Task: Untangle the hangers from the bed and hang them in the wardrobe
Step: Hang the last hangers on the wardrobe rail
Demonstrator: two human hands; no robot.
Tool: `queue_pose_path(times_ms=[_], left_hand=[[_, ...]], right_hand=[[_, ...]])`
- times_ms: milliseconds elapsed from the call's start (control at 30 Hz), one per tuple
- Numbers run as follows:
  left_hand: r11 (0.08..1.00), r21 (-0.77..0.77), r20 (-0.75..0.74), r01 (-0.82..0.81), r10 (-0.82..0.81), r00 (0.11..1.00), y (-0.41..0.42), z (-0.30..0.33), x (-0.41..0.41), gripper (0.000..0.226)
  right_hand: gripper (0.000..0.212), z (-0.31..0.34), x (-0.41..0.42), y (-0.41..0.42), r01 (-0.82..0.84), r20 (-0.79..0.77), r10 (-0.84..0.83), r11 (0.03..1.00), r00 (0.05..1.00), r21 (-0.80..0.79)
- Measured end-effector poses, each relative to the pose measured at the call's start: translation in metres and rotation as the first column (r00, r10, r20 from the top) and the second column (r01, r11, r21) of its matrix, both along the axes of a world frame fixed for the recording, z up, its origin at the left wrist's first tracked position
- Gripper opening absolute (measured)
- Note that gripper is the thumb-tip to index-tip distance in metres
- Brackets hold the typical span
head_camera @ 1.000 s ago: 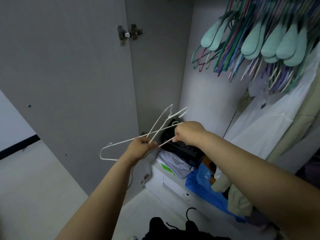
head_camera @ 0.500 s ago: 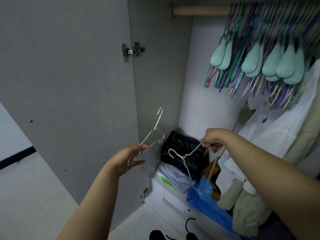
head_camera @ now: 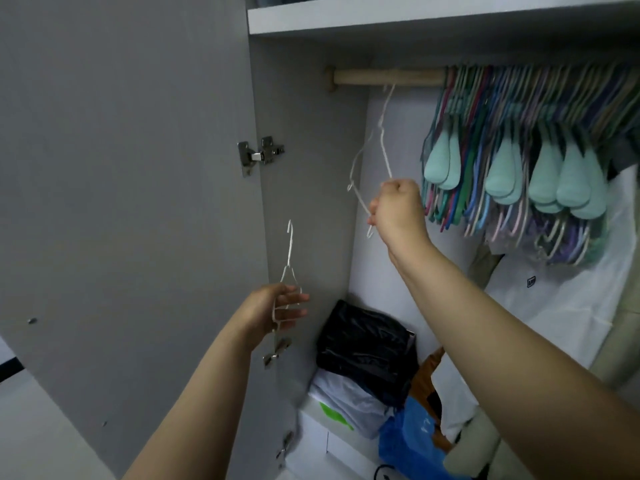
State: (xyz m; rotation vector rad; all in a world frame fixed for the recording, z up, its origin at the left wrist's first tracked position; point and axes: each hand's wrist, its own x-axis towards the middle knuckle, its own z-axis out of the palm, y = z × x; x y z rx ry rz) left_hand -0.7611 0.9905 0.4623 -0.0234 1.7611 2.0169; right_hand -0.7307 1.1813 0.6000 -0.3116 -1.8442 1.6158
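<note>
My right hand (head_camera: 398, 211) is raised inside the wardrobe, shut on a white wire hanger (head_camera: 382, 133). That hanger's hook reaches up to the wooden rail (head_camera: 388, 77), at its bare left end; I cannot tell if it rests on it. My left hand (head_camera: 277, 306) is lower, by the door's inner edge, holding a second white wire hanger (head_camera: 290, 252) with its hook pointing up. Many coloured hangers (head_camera: 519, 150) crowd the rail further right.
The open grey wardrobe door (head_camera: 121, 202) stands at the left with its hinge (head_camera: 259, 155). A shelf (head_camera: 415, 15) runs above the rail. White garments (head_camera: 571, 306) hang at the right. A black bag (head_camera: 363, 344), white bundle and blue bag (head_camera: 408, 448) lie on the wardrobe floor.
The two white hangers came apart, one in each hand. My right hand rose from waist height up towards the rail with its hanger. The view tilted upward.
</note>
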Motion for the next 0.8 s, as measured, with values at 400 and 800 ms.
queue_pose_path(times_ms=[400,800], left_hand=[[0.971,-0.004,-0.121,0.237,-0.236,0.964,0.013,0.047,-0.039,0.016],[0.924,0.182,-0.058,0.337,-0.332,0.942,-0.016,0.046,-0.041,0.044]], right_hand=[[0.028,0.021,-0.076,0.037,0.363,0.136,-0.435,0.857,0.89,0.367],[0.063,-0.105,-0.044,0.018,0.425,-0.059,-0.424,0.87,0.904,0.252]])
